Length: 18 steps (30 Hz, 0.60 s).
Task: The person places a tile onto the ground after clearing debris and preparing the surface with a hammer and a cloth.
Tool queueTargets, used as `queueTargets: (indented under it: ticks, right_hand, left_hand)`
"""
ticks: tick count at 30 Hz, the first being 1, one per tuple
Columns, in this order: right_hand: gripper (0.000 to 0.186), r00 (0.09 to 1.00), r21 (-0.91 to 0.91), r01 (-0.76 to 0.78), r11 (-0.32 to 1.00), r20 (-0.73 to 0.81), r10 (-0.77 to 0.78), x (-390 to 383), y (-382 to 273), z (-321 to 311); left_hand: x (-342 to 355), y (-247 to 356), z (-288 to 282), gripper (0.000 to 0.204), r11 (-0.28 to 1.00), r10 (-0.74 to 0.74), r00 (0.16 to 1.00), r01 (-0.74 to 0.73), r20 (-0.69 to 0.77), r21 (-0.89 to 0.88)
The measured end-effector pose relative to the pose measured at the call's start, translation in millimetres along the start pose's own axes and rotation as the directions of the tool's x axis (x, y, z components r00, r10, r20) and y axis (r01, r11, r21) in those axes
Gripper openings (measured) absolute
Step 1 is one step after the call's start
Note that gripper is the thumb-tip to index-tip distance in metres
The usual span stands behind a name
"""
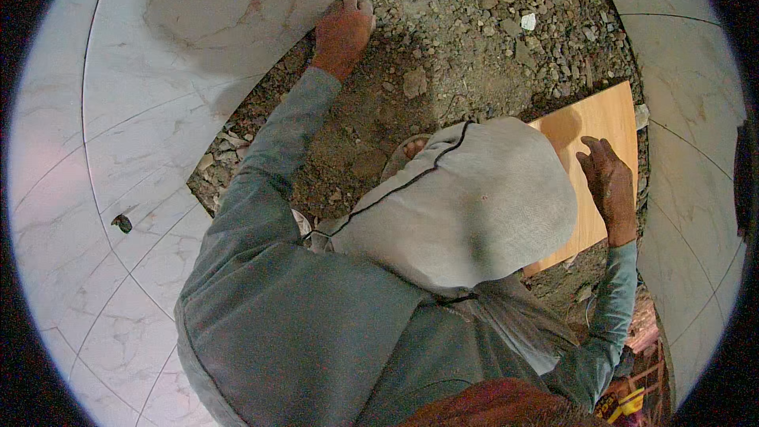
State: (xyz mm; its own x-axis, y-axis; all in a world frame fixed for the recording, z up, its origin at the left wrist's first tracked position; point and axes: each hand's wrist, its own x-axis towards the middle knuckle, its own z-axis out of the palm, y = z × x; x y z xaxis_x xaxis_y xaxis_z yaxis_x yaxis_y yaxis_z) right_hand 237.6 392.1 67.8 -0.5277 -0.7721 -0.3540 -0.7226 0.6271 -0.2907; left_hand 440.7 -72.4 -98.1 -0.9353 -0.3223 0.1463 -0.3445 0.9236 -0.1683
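My left hand (pixel 343 38) reaches far forward to the edge of the pale, veined floor tiles (pixel 198 24), where they meet bare, stony ground. Its fingers are bunched and curled at a tile corner; whatever lies beneath them is hidden. On the right, my right hand (pixel 610 182) is over a light brown wooden board (pixel 581 225), fingers bent and somewhat apart, with nothing visible in them. Whether it touches the board I cannot tell. My knee, in pale grey cloth (pixel 490 205), covers part of the board's left side.
Loose soil and broken stones (pixel 474 24) fill the gap between the tiles. More tiles (pixel 688 158) border it on the right. A white scrap (pixel 528 22) lies among the stones, and a dark bit (pixel 122 224) on the left tiles. Yellow-and-black packaging (pixel 628 405) sits at lower right.
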Motion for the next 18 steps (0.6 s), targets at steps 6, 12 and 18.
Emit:
queueTargets:
  ticks: [6, 12, 18]
  right_hand:
    - [0.025, 0.999, 0.057, 0.023, 0.998, -0.028, -0.021, -27, 12, 16]
    - [0.026, 0.999, 0.030, 0.004, 1.000, 0.048, -0.006, -48, 12, 34]
    - [0.022, 0.998, 0.038, -0.044, 0.998, 0.055, 0.041, -28, -1, 23]
  left_hand:
    - [5, -14, 6, 0.022, 0.994, 0.025, 0.985, -0.006, 0.171, -0.112]
    - [12, -11, -28, 0.029, 0.954, 0.123, 0.929, -0.014, 0.349, -0.298]
    - [-71, 0, -49, 0.042, 0.861, 0.259, 0.903, -0.055, 0.343, -0.506]
